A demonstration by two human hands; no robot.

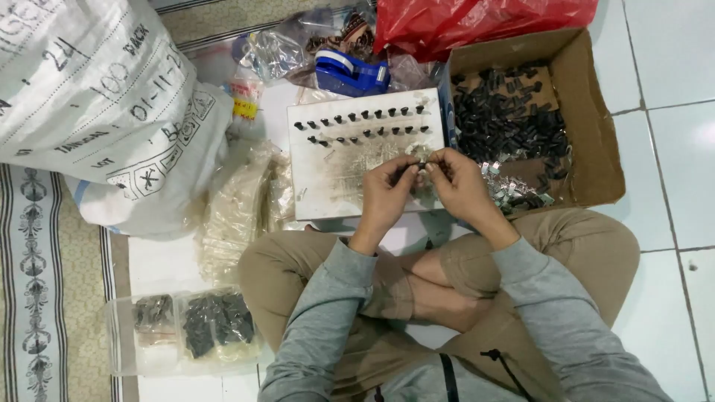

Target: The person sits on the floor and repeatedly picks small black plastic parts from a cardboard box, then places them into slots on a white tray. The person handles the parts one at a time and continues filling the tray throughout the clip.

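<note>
I sit cross-legged on the floor in tan trousers and a grey sweater. My left hand (389, 190) and my right hand (454, 181) meet over the lower part of a white board (320, 175), fingertips pinched together on a small dark and silvery part (419, 161). Two rows of small black pieces (361, 124) stand along the top of the board. To my right an open cardboard box (596, 134) holds a heap of black parts (506, 119) and some shiny metal clips (518, 192).
A large white woven sack (97, 104) lies at the left, with clear plastic bags (238, 208) beside it. A clear container (186, 327) with black parts sits near my left knee. A blue tape dispenser (350, 72) and a red plastic bag (477, 22) lie behind the board.
</note>
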